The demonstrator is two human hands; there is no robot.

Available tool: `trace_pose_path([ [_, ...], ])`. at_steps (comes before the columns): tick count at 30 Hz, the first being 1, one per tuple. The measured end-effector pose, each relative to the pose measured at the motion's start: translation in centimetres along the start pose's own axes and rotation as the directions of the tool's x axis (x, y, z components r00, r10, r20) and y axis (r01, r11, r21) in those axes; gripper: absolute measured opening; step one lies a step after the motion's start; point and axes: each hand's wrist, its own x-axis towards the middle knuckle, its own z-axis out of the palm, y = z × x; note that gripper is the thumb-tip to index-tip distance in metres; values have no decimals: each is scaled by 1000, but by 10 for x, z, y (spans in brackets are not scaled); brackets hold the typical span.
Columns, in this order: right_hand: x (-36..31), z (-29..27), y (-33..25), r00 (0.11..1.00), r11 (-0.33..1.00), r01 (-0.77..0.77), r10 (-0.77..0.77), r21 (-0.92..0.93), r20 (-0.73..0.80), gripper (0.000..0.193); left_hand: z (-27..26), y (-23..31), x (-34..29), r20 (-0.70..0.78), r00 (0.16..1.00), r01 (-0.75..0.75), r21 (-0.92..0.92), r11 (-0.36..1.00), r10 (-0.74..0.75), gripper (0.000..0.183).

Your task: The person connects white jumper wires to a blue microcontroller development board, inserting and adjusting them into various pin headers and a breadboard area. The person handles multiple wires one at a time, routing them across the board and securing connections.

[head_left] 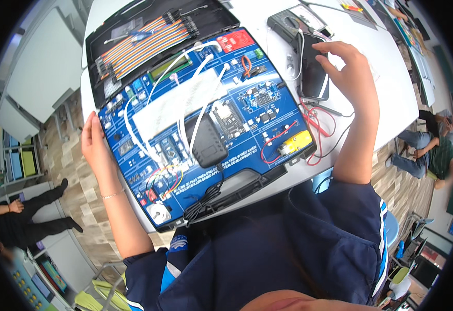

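Observation:
An electronics kit [247, 158] with a blue circuit board lies in a black case, tilted on the white table before me. My left hand [94, 145] is at the case's left edge, fingers stretched out along it. On the board are a white breadboard [159, 111], white cables, a black power adapter [206, 142] and a yellow gear motor [296, 142]. My right hand [350, 78] hovers by a black smartphone [313, 80] right of the kit. Its thumb and index finger are apart near the phone's upper right edge; whether they touch it I cannot tell.
Rainbow jumper wires [141, 49] lie in the case's lid [96, 46]. A multimeter [287, 26] stands behind the phone, with red test leads [314, 124] between phone and motor. Other people [418, 142] are at the right and far left. A second white table [47, 62] stands at left.

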Motion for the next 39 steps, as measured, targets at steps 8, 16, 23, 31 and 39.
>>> trace_pose_path([
  [8,13,38,23,978,972,-197,186,-129,-93,26,5,1,-1,48,998,-43,-12,999,44,40],
  [16,28,68,21,944,934,-314,288,-169,-159,29,5,4,-3,65,997,-41,-22,999,42,41],
  [23,25,68,18,920,934,-335,353,125,-170,24,7,6,-4,78,997,-24,-36,999,27,40],
  [31,20,58,45,853,731,-88,405,676,-328,26,3,2,-3,82,995,-44,-45,998,48,39],
  [39,17,46,52,790,597,-45,512,801,-337,32,12,4,1,17,996,-83,-46,996,84,34],
])
